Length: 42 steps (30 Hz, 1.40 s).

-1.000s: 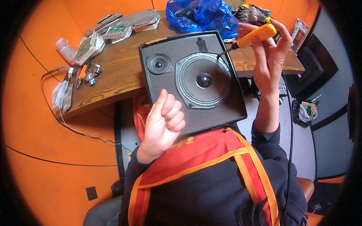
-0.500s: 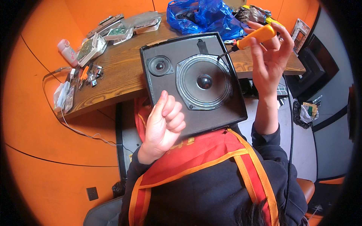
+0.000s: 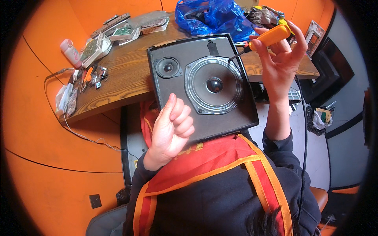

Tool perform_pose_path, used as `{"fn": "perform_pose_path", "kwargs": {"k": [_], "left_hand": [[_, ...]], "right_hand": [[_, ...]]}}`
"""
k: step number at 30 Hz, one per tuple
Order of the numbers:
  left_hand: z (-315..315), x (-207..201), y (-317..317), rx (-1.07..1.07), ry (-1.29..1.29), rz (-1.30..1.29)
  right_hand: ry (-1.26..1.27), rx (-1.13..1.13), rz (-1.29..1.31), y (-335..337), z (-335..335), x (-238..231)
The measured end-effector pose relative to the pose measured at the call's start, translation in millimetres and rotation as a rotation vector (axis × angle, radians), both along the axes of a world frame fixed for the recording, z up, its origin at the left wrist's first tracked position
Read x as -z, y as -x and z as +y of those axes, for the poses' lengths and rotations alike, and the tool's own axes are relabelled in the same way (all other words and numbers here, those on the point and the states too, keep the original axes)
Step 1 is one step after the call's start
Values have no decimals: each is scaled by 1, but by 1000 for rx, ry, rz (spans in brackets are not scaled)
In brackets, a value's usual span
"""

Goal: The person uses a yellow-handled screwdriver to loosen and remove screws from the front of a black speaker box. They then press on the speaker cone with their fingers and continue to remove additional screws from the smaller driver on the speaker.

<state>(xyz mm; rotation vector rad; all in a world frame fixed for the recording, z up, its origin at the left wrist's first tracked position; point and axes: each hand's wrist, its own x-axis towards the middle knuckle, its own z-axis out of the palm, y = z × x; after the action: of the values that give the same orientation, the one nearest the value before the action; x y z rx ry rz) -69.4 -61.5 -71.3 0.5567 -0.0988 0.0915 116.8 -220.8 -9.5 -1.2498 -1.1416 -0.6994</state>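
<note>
A black speaker box (image 3: 224, 125) rests tilted between my lap and the table edge, its front facing up. Set into that front are a large woofer (image 3: 197, 84) and, at the upper left, a small tweeter (image 3: 168, 67). My right hand (image 3: 280, 69) holds a screwdriver (image 3: 271, 37) by its orange handle, thumb and fingers around it. Its tip meets the upper right of the woofer's rim, at a mounting corner. Over the lower left of the box, my left hand (image 3: 173, 124) is curled closed. Whatever its fingers may hold is hidden.
A blue plastic bag (image 3: 214, 17) and work gloves (image 3: 264, 16) lie at the table's far side. Circuit boards in white trays (image 3: 98, 49), a pink-white bottle (image 3: 71, 53) and small tools (image 3: 92, 78) occupy the left. A black cable (image 3: 304, 137) hangs at right.
My right fingers have shifted slightly on the screwdriver handle, the index finger lifting a little. The tip stays at the woofer's rim. My left hand is unchanged.
</note>
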Motion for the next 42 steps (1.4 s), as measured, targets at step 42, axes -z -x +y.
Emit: {"fn": "perform_pose_path", "kwargs": {"k": [42], "left_hand": [[-1,2,-1,-5,-5,0]], "right_hand": [[594,530,-155,-11,13,31]]}}
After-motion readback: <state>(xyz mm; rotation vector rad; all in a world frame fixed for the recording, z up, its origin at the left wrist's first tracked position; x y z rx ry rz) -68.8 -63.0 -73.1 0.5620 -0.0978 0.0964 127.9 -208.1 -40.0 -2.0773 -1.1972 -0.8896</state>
